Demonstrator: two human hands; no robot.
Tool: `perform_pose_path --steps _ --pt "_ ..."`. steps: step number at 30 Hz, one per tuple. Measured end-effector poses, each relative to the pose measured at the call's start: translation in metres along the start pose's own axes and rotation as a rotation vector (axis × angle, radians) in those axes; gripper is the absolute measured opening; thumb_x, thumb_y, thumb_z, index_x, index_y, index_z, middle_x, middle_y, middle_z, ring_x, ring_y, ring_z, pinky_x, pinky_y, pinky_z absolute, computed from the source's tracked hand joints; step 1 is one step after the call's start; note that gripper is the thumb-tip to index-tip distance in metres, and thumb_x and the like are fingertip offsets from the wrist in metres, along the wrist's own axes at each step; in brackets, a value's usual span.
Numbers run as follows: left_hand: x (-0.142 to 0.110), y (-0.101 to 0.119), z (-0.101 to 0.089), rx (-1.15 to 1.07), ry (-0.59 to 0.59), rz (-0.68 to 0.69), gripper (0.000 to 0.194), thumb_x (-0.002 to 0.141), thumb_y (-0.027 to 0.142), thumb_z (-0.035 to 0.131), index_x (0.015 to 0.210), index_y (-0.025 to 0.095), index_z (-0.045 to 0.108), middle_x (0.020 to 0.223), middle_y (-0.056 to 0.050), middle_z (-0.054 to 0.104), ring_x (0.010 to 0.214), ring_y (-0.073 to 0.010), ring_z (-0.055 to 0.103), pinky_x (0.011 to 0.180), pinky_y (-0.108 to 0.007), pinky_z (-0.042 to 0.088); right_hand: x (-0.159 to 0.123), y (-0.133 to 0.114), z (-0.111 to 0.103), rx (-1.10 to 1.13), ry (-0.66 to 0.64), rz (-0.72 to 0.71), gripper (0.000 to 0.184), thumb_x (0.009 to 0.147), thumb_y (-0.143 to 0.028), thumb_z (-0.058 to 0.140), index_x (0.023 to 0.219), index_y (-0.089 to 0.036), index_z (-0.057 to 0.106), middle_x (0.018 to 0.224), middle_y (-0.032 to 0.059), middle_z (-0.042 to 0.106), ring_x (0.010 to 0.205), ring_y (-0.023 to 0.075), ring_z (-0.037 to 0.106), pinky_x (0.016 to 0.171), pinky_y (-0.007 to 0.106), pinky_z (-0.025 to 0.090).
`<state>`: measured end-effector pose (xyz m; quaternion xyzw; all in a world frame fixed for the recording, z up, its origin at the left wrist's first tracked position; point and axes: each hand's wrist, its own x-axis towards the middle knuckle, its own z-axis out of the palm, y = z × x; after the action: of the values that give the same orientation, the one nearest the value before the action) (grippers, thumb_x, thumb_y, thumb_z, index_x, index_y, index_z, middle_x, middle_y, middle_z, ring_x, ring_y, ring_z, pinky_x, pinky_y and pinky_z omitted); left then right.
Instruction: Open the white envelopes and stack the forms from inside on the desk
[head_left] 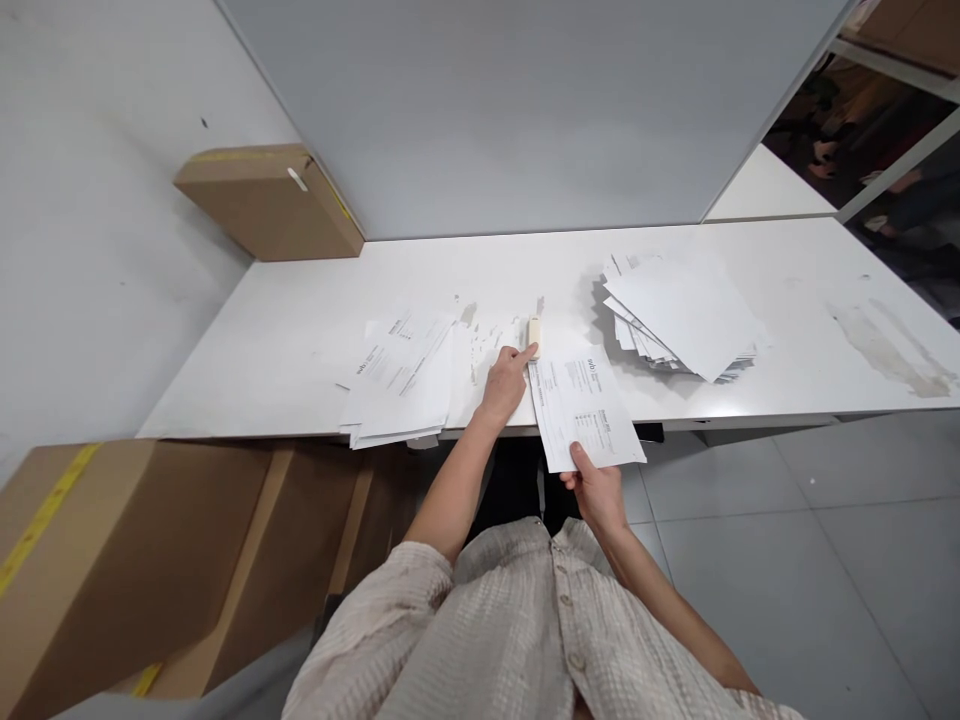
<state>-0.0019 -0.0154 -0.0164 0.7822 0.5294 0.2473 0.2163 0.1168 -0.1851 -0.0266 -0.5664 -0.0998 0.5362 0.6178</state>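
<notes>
My right hand (596, 490) pinches the near edge of a printed white sheet (581, 400) that lies partly on the white table (285, 330) and hangs over its front edge. My left hand (504, 382) rests on the table with the forefinger stretched out, pressing on a small cream stapler (534, 332) at the sheet's far corner; the other fingers are curled. A stack of printed papers (401, 378) lies just left of my left hand. A bigger, fanned pile of papers (679, 315) lies to the right of the stapler.
A brown cardboard box (270, 200) sits at the table's back left corner against a grey partition (510, 110). Larger cardboard boxes (127, 560) with yellow tape stand on the floor under the table's left end. Grey floor tiles (787, 560) lie to the right.
</notes>
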Motion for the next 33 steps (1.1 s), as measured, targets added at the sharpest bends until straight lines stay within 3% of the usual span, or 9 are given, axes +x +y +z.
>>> perform_pose_path --steps 10,14,18,20,22,24,27,30,33 --pt "-0.005 0.005 -0.005 -0.123 0.064 -0.001 0.055 0.083 0.003 0.029 0.132 0.021 0.047 0.1 -0.007 0.056 0.09 -0.0172 0.056 0.084 -0.033 0.045 0.0 -0.002 0.0 -0.011 0.002 -0.009 0.041 0.065 -0.035 0.076 0.096 -0.014 0.061 0.073 0.0007 0.066 0.04 0.0072 0.049 0.034 0.021 0.039" --pt "-0.034 0.017 -0.017 -0.437 0.121 -0.249 0.042 0.092 0.026 0.034 0.133 0.02 0.037 0.099 -0.008 0.063 0.062 -0.0105 0.057 0.067 -0.028 0.049 -0.012 -0.005 -0.009 -0.053 0.015 -0.011 0.039 0.064 -0.04 0.075 0.092 -0.015 0.062 0.067 -0.0001 0.065 0.039 0.0081 0.047 0.034 0.022 0.038" --pt "-0.081 0.035 -0.028 -0.834 -0.114 -0.502 0.047 0.084 0.053 0.048 0.11 0.014 0.051 0.082 -0.008 0.067 0.053 -0.0109 0.058 0.048 -0.023 0.045 -0.036 -0.009 -0.021 -0.238 -0.039 -0.071 0.031 0.071 -0.046 0.07 0.076 -0.016 0.063 0.048 -0.0016 0.058 0.039 0.011 0.047 0.041 0.025 0.043" --pt "-0.101 0.045 -0.032 -1.055 -0.267 -0.514 0.049 0.077 0.055 0.058 0.103 0.014 0.057 0.083 -0.008 0.068 0.063 -0.0129 0.063 0.055 -0.024 0.049 -0.045 -0.011 -0.018 -0.311 -0.07 -0.122 0.031 0.073 -0.047 0.067 0.068 -0.018 0.061 0.047 -0.0005 0.058 0.04 0.0125 0.05 0.045 0.026 0.046" --pt "-0.112 0.052 -0.036 -1.23 -0.217 -0.508 0.044 0.071 0.052 0.067 0.094 0.014 0.062 0.081 -0.007 0.069 0.07 -0.0144 0.064 0.064 -0.026 0.051 -0.05 -0.012 -0.007 -0.332 -0.119 -0.141 0.03 0.075 -0.047 0.065 0.066 -0.019 0.061 0.046 -0.0003 0.058 0.04 0.0129 0.051 0.046 0.027 0.047" --pt "-0.113 0.05 -0.046 -1.297 -0.029 -0.52 0.037 0.066 0.046 0.072 0.083 0.015 0.064 0.075 -0.004 0.068 0.068 -0.0143 0.063 0.066 -0.027 0.052 -0.051 -0.013 0.008 -0.319 -0.222 -0.099 0.029 0.076 -0.046 0.064 0.071 -0.018 0.062 0.045 -0.0007 0.057 0.039 0.0125 0.051 0.045 0.026 0.047" --pt "-0.101 0.024 -0.078 -1.199 0.233 -0.522 0.032 0.064 0.042 0.074 0.078 0.016 0.064 0.069 -0.001 0.066 0.064 -0.0139 0.061 0.062 -0.027 0.05 -0.045 -0.015 0.026 -0.224 -0.413 -0.018 0.031 0.074 -0.045 0.065 0.09 -0.019 0.062 0.065 0.0017 0.067 0.042 0.0114 0.055 0.041 0.024 0.045" --pt "-0.081 -0.026 -0.126 -0.981 0.43 -0.507 0.027 0.061 0.038 0.073 0.072 0.017 0.061 0.064 0.002 0.063 0.06 -0.0123 0.058 0.058 -0.025 0.048 -0.034 -0.017 0.026 -0.152 -0.481 -0.014 0.041 0.073 -0.044 0.066 0.106 -0.022 0.056 0.098 0.0054 0.068 0.047 0.0099 0.059 0.04 0.022 0.046" --pt "-0.065 -0.079 -0.166 -0.754 0.409 -0.572 0.02 0.063 0.033 0.067 0.064 0.016 0.056 0.057 0.003 0.056 0.054 -0.0112 0.052 0.054 -0.024 0.044 -0.021 -0.022 0.012 -0.224 -0.448 -0.038 0.041 0.072 -0.045 0.066 0.102 -0.02 0.056 0.095 0.0059 0.067 0.046 0.0093 0.058 0.039 0.021 0.044"
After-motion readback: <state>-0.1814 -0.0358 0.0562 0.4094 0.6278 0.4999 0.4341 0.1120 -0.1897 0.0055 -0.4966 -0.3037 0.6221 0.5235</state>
